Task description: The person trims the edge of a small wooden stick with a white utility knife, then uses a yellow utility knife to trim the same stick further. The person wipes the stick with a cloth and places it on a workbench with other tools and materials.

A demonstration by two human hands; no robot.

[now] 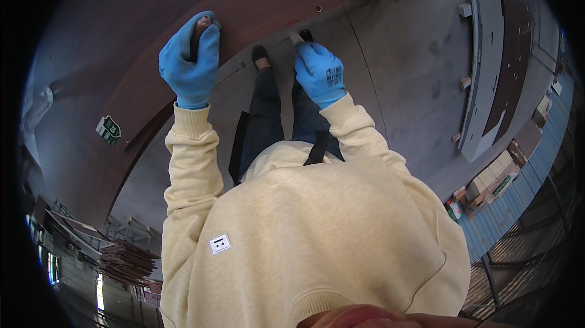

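A large reddish-brown panel (268, 2) stretches across the upper left, with round holes near its right end. My left hand (187, 66), in a blue work glove, is over the panel near its edge. Its fingers are closed around a small brown piece (198, 34), whose kind I cannot make out. My right hand (321, 72), gloved the same way, is beyond the panel's edge, above the floor. A short tan, flat-looking tip (295, 38) sticks out from its closed fingers; the glove hides the rest.
A green and white sticker (108, 130) is on the panel at left. To the right, a stack of grey and brown panels (509, 66) rests on small wooden blocks. Cardboard boxes (493, 175) lie by a blue corrugated strip (518, 194). Brown boards (125, 261) are piled at lower left.
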